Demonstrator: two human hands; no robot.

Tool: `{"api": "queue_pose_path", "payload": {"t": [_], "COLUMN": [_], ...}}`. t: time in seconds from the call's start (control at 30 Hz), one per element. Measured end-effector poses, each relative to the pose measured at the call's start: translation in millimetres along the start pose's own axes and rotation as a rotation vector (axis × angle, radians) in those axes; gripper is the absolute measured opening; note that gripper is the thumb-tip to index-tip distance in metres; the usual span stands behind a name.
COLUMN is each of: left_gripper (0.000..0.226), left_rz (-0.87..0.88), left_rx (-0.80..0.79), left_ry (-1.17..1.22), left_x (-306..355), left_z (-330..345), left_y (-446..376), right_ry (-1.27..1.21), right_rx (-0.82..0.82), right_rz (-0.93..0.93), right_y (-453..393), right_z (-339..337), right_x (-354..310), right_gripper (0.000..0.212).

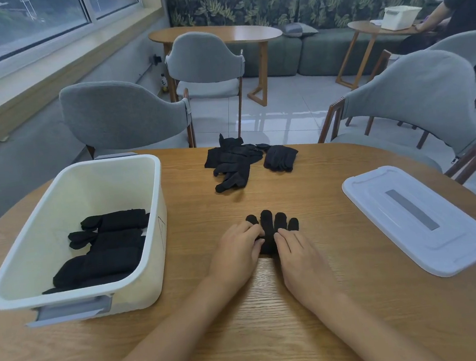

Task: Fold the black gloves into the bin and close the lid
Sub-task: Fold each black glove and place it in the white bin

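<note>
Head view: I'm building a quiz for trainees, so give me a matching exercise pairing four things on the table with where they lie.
Things:
1. bin
2. lid
3. unfolded glove pile
4. glove being folded

Places:
A. far middle of the table, untouched
B. right side of the table, lying flat, off the bin
C. under both hands, near middle
D. left side of the table, open, folded gloves inside

Pairs: 1-D, 2-B, 3-A, 4-C
</note>
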State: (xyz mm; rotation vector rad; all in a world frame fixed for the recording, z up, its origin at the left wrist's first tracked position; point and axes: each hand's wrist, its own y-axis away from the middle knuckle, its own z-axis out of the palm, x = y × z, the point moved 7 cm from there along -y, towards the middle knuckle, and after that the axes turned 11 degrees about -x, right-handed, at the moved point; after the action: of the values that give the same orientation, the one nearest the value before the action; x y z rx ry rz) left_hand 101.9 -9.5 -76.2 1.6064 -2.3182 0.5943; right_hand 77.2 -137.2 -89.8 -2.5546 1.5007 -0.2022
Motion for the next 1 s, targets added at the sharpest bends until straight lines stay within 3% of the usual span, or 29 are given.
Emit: {"api": "queue_pose_path", "payload": {"t": [0.2, 0.37, 0.6, 0.77, 0.93, 1.0], "left_gripper": [0.021, 0.046, 0.026, 0.032, 0.03, 0.032], "left_rz": [0.067, 0.207, 0.256, 0.209, 0.103, 0.074], "left_rx": [0.013, -0.047, -0.018, 0.007, -0.086, -0.14], "left_ry": [-0.082, -0.226, -0.246, -0.238, -0.198, -0.153], "left_x": [5, 17, 14, 12, 10, 7], "left_z": [-3, 5, 8, 6, -2, -4], "left_y": [10, 34, 46, 39, 26, 16], "right_ry": [-0.026, -0.216, -0.327, -0.342, -0.392, -0.407], "right_rx": [-0.014, 0.021, -0.006, -0.025, -0.17, -0.227], "right_rz": [0.015, 0.045, 0.074, 0.103, 0.123, 0.122], "right_y": [1, 16, 33, 24, 1, -8], "right_z": [0, -8, -5, -9, -9, -12], "right_x": [1, -5, -8, 1, 13, 16], "right_gripper": [0.03, 0.034, 0.045, 0.041, 0.02, 0.02]}}
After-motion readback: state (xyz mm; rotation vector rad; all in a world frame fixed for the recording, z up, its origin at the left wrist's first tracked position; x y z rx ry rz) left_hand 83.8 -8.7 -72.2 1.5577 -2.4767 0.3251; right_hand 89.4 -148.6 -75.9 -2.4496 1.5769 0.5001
